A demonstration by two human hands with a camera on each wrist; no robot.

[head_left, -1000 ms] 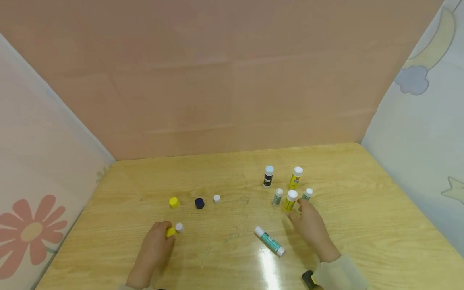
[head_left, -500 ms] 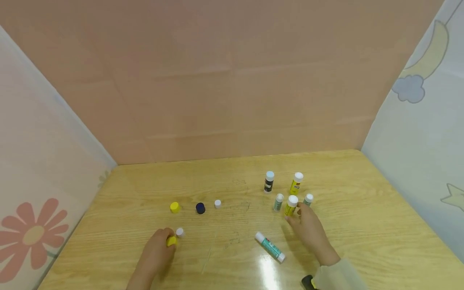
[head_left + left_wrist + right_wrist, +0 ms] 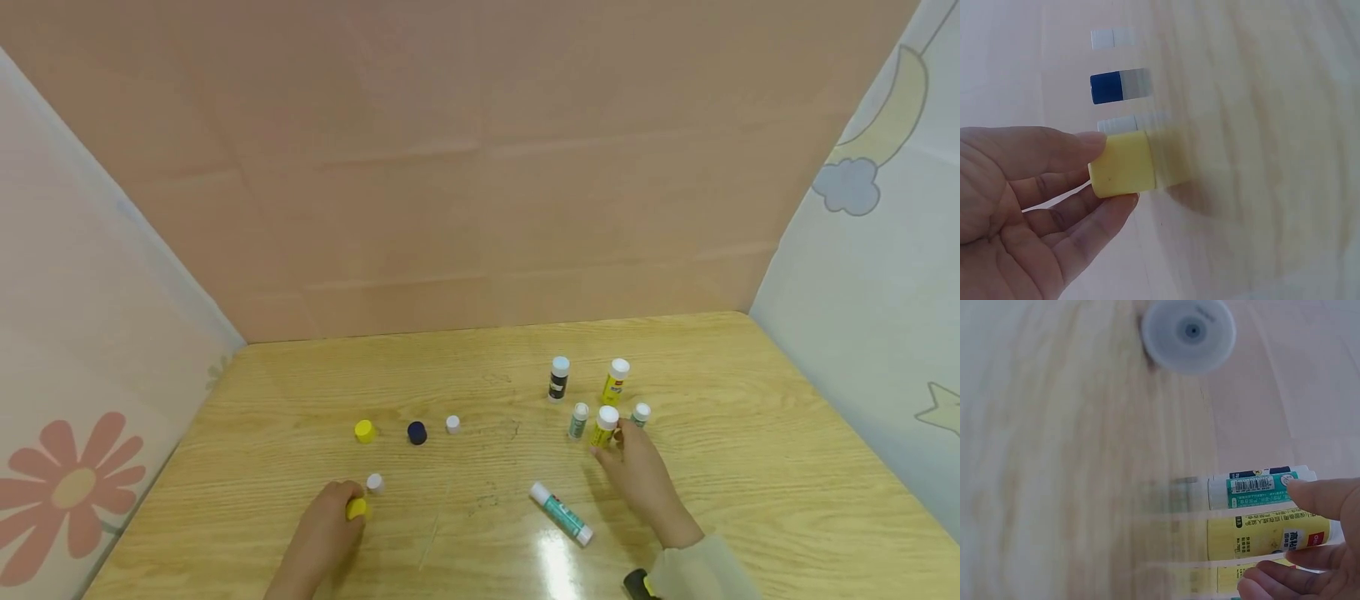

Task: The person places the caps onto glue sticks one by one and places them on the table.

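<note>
My left hand [image 3: 324, 533] pinches a yellow cap [image 3: 1124, 165] between thumb and fingers at the table's left. Just beyond it is a white cap [image 3: 375, 483]; farther back lie a second yellow cap [image 3: 364, 431], a dark blue cap [image 3: 417, 432] and another white cap [image 3: 453, 424]. On the right, my right hand [image 3: 643, 483] has its thumb and fingers around an upright yellow glue stick [image 3: 1266, 536] with a white top. Beside that stick, a small green glue stick [image 3: 578, 422] stands to the left and another [image 3: 640, 415] to the right, partly behind the fingers.
A black glue stick [image 3: 558, 380] and a yellow one [image 3: 615, 383] stand behind the group. Nearer the front, a green glue stick [image 3: 561, 514] lies on its side. A black and yellow object [image 3: 639, 585] is by the right sleeve. Walls border the wooden table [image 3: 480, 367].
The left hand and its yellow cap have shifted slightly toward the front, away from the white cap. My right fingers have closed in around the yellow glue stick. The head view has tilted a little.
</note>
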